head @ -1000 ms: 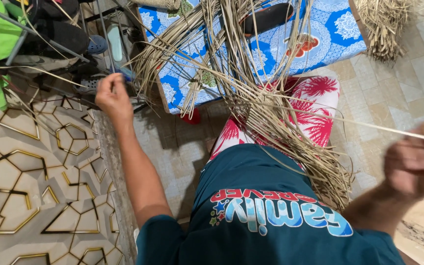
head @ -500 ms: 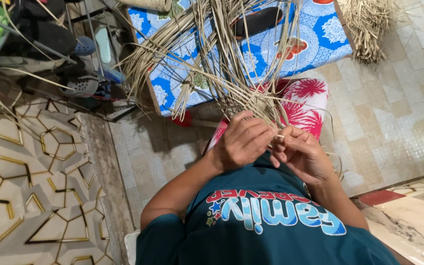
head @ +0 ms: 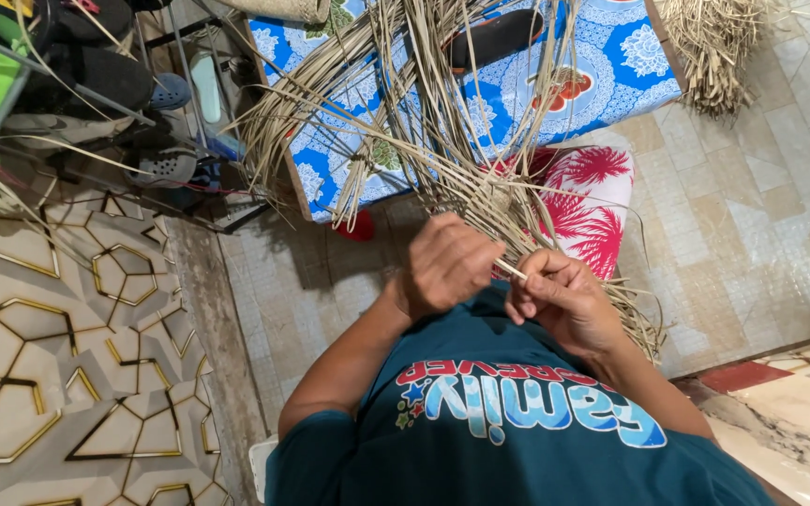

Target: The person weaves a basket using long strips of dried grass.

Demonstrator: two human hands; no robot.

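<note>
A sheaf of dry tan straw strands fans from the person's lap up and away over the blue floral mat, with bare tiled floor open rightward, while the left hand and right hand meet, fingers closed pinching one thin strand.
</note>
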